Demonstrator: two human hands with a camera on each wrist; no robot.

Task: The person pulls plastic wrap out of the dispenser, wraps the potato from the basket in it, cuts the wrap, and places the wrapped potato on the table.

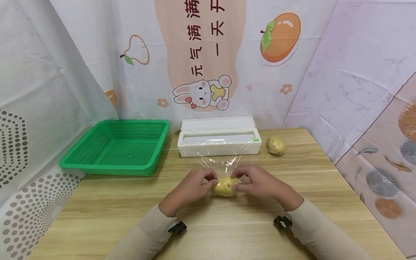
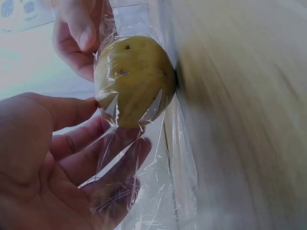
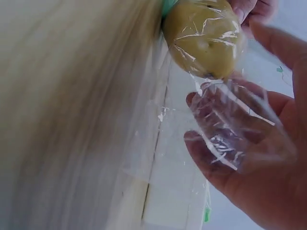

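A yellow potato (image 1: pixel 224 186) rests on the table with clear cling film (image 1: pixel 227 164) over it. The film stretches back to a white dispenser box (image 1: pixel 219 148). My left hand (image 1: pixel 197 184) is at the potato's left end, pinching the film beside it. In the left wrist view, its thumb touches the wrapped potato (image 2: pixel 136 79) and the other fingers show behind the film. At the right end, my right hand (image 1: pixel 256 180) holds the film with curled fingers. Crumpled film (image 3: pixel 225 129) crosses those fingers in the right wrist view; the index fingertip is partly hidden.
A green plastic basket (image 1: pixel 151 169) sits at the left back of the wooden table (image 1: pixel 214 234). The dispenser's lid (image 1: pixel 217 123) stands raised. Another potato (image 1: pixel 275 145), apparently in film, lies right of the box. Printed curtains (image 1: pixel 253 72) hang behind the table.
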